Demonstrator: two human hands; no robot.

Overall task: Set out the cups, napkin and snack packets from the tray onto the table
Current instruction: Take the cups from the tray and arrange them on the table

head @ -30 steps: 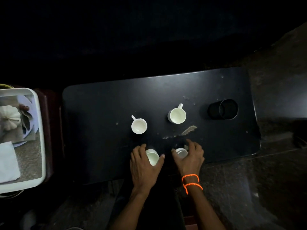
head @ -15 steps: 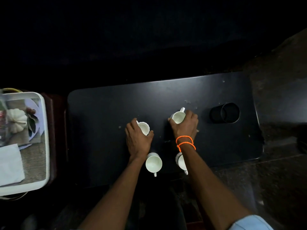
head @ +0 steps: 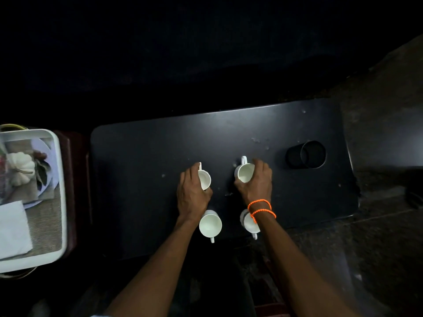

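Several white cups stand on the black table. My left hand wraps around the far left cup. My right hand grips the far right cup, whose handle points away from me. Nearer to me stand a third cup, handle toward me, and a fourth cup partly hidden under my right wrist. At the left edge sits the white tray with a folded white napkin and a printed snack packet inside.
A black cylindrical holder stands on the table at the far right. A dark stone floor lies to the right and below the table. The tray rests on a dark red stand beside the table.
Both hands left the two near cups, reached forward and closed on the two far cups. Since half a second ago they have hardly moved.
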